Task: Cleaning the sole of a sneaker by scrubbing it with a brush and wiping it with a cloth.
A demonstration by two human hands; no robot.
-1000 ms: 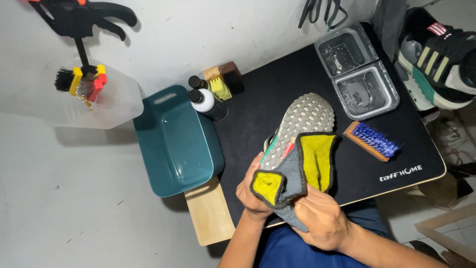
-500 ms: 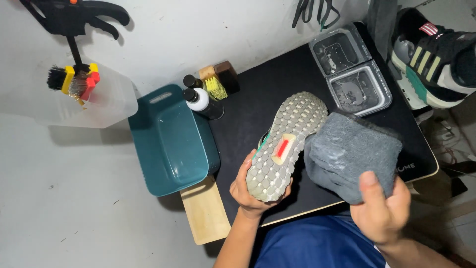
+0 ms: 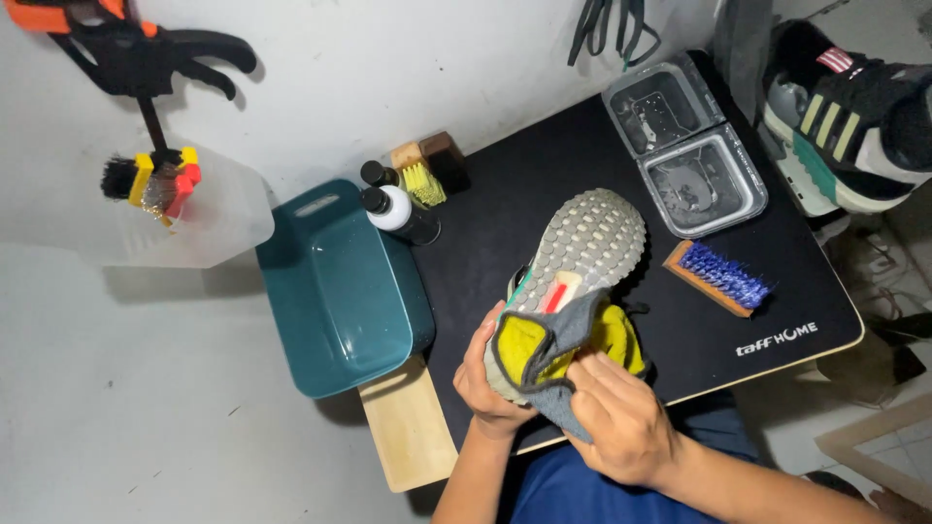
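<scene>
A sneaker [image 3: 582,243] is held sole up over the black desk mat [image 3: 544,175], its grey studded sole facing me. My left hand [image 3: 485,378] grips the heel end from below. My right hand [image 3: 621,417] presses a grey and yellow cloth [image 3: 553,340] against the heel part of the sole. The cloth is folded over the shoe's edge and hides the heel.
A teal tub [image 3: 340,291] stands left of the mat on a wooden board [image 3: 408,437]. Bottles [image 3: 398,209] and small brushes [image 3: 422,175] sit at the mat's back left. Two clear trays [image 3: 684,146], a blue-bristled brush [image 3: 718,277] and another sneaker [image 3: 854,116] lie at the right.
My right hand had swung the cloth off to the right, baring the whole sole; it is now back on the heel, folded with yellow showing. The left hand kept its grip.
</scene>
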